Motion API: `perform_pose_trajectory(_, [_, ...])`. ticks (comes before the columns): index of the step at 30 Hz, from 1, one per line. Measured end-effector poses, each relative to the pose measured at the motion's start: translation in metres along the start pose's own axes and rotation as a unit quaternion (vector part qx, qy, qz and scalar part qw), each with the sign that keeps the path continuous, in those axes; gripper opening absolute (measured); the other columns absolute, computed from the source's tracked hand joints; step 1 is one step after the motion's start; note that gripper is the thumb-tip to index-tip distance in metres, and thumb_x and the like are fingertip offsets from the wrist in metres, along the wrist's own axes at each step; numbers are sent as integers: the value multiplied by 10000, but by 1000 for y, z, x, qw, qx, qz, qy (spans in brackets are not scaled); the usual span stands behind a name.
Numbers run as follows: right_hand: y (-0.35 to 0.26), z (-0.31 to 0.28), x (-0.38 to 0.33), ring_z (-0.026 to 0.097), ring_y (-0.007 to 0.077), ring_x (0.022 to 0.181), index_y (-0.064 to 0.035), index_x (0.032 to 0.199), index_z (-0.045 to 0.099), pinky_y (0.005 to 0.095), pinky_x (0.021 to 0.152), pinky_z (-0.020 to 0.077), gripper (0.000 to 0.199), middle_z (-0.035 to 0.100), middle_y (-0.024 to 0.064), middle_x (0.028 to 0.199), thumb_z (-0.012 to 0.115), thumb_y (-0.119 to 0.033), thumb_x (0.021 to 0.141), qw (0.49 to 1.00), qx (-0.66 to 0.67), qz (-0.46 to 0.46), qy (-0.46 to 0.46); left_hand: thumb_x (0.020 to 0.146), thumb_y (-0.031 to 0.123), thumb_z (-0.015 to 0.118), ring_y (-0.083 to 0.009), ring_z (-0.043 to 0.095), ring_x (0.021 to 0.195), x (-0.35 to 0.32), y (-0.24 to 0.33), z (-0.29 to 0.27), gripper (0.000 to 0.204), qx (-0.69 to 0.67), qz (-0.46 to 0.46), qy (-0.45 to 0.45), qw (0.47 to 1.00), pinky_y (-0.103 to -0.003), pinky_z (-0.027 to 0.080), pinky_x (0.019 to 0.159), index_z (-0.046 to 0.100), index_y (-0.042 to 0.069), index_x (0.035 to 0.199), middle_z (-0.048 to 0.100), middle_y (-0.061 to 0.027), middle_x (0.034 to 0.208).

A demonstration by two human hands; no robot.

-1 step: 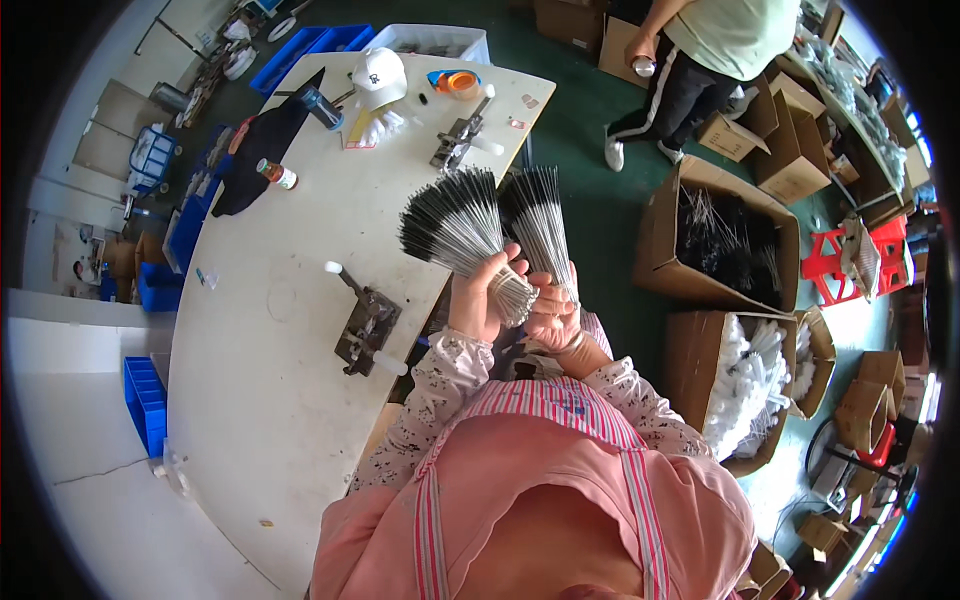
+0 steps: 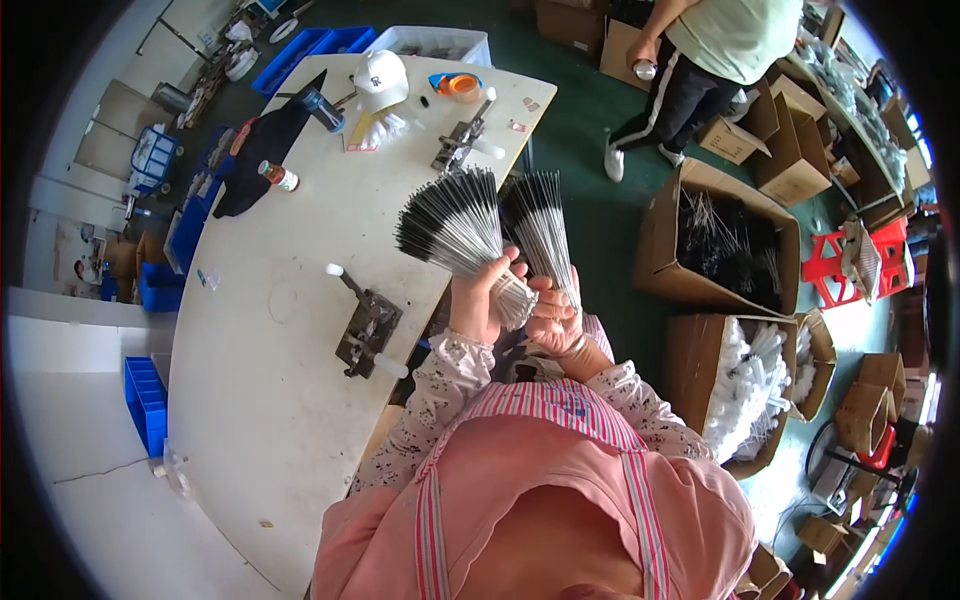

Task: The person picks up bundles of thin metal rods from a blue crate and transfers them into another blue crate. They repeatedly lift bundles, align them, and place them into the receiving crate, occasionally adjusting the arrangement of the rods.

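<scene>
My left hand (image 2: pixel 478 300) grips the base of a fanned bundle of thin grey rods with dark tips (image 2: pixel 452 222), held over the near edge of the white table (image 2: pixel 290 250). Beside it, my right hand (image 2: pixel 556 318) holds a second, narrower fan of the same rods (image 2: pixel 541 225). The two hands touch at the bundles' bases, in front of my chest. A small metal lever press (image 2: pixel 366 326) stands on the table just left of my left hand.
A second press (image 2: pixel 460 140), a white cap (image 2: pixel 382 78), an orange tape roll (image 2: pixel 461 86), a small bottle (image 2: pixel 279 176) and a black cloth (image 2: pixel 262 150) lie farther up the table. Right of me are cardboard boxes of black rods (image 2: pixel 727 240) and white tubes (image 2: pixel 752 392). Another person (image 2: pixel 712 50) stands beyond.
</scene>
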State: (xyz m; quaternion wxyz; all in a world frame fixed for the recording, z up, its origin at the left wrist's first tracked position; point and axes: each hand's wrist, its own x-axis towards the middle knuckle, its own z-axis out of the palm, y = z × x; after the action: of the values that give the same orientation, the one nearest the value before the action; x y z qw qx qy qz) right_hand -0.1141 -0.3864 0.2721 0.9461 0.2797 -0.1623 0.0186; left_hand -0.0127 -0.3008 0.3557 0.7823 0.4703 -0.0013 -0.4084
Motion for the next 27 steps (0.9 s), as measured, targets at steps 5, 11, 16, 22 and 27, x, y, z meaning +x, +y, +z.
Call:
perform_pose_trajectory(5, [-11, 6, -2, 472, 69, 512, -29, 981, 525, 224, 428, 326, 532, 497, -29, 630, 539, -546, 857, 999, -48, -8, -13, 795, 38, 678, -174, 625, 753, 7, -2, 10, 368, 53, 132, 13, 990, -296, 538, 658, 516, -11, 1122, 623, -116, 985])
perform_pose_trajectory(11, [-9, 22, -4, 495, 57, 483, -44, 955, 520, 217, 424, 338, 465, 499, -29, 599, 562, -499, 869, 998, -5, -8, -55, 759, -19, 683, -147, 598, 757, 14, -7, 18, 548, 92, 181, 13, 979, -264, 516, 679, 405, 15, 1229, 597, -98, 964])
perform_pose_trajectory(16, [-7, 21, -12, 532, 83, 496, 0, 950, 537, 211, 372, 410, 400, 528, -1, 612, 625, -381, 865, 996, 68, -6, -56, 742, -45, 647, -117, 541, 875, 11, -9, 17, 657, 168, 217, 15, 962, -253, 493, 694, 319, 31, 1305, 491, -72, 1078])
perform_pose_trajectory(22, [-5, 26, -13, 539, 94, 507, 15, 957, 541, 222, 389, 436, 395, 526, 11, 614, 635, -357, 861, 990, 116, -9, -76, 685, -39, 552, -141, 474, 897, 15, -7, -1, 682, 258, 169, -4, 951, -270, 452, 738, 280, 4, 1309, 435, -90, 1104])
perform_pose_trajectory(27, [-3, 30, -13, 542, 94, 514, 23, 966, 537, 219, 393, 437, 377, 525, 10, 616, 637, -325, 862, 990, 122, -32, -62, 735, -32, 680, -183, 588, 843, 1, 2, 11, 855, 242, 59, -44, 967, -292, 514, 702, 113, -36, 1376, 542, -149, 1043])
